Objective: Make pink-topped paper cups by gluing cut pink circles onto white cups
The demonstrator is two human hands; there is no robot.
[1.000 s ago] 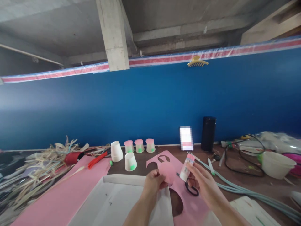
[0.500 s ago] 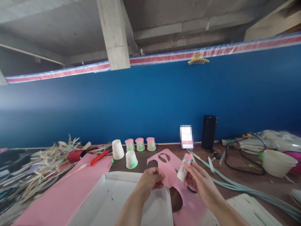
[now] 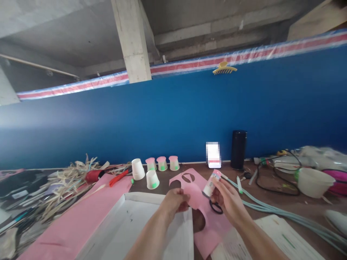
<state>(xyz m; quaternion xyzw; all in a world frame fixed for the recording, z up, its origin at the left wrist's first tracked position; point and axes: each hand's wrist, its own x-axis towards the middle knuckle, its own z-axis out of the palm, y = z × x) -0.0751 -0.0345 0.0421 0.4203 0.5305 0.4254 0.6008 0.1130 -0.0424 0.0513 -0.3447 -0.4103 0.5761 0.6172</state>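
In my right hand [image 3: 227, 199] is a white glue stick [image 3: 211, 184] with a pink end, tilted and gripped between thumb and fingers. My left hand [image 3: 175, 202] is closed in a pinch on the edge of a rounded pink paper piece [image 3: 194, 195]. Below it lies a pink sheet [image 3: 208, 231] with several round holes cut out. Black-handled scissors [image 3: 216, 207] rest on that sheet, just under my right hand. A shallow white tray lid [image 3: 141, 225] is beneath my left forearm.
Toward the wall stand paper cups [image 3: 152, 179], three with pink tops. A phone [image 3: 213, 155] leans beside a black bottle [image 3: 239, 150]. Pale blue cables [image 3: 268, 209] cross the right side, near a white bowl [image 3: 314, 183]. Paper strips [image 3: 62, 191] heap up at left.
The glue stick has tilted and moved slightly left and down with my right hand, showing more of the scissors. My left hand stays pinched on the paper. The view has shifted slightly.
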